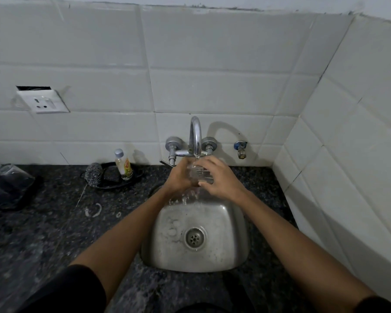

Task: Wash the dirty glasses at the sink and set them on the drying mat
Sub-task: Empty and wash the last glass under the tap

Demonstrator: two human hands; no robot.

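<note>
Clear drinking glass [200,172] under curved chrome tap [195,137], water spilling into dented steel sink [212,265] set in speckled granite counter [54,222], left hand [181,177] and right hand [219,177] both clasped around it.

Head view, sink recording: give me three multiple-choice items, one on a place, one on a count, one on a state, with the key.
1. Where does the small clear plastic bottle with the grey cap stand?
A. On the black oval tray left of the tap
B. In the sink basin
C. On the wall socket

2. How many drain holes does the stainless steel sink have?
A. Three
B. One
C. Two

3. What is the state of the chrome gooseneck tap?
A. Off and dry
B. Removed from the wall
C. Running

Key: 1 A, the bottle rises from the black oval tray on the counter. 2 B, a single round strainer sits in the basin floor. 3 C, water falls onto the clear drinking glass held by the left hand and right hand and splashes below.
</note>
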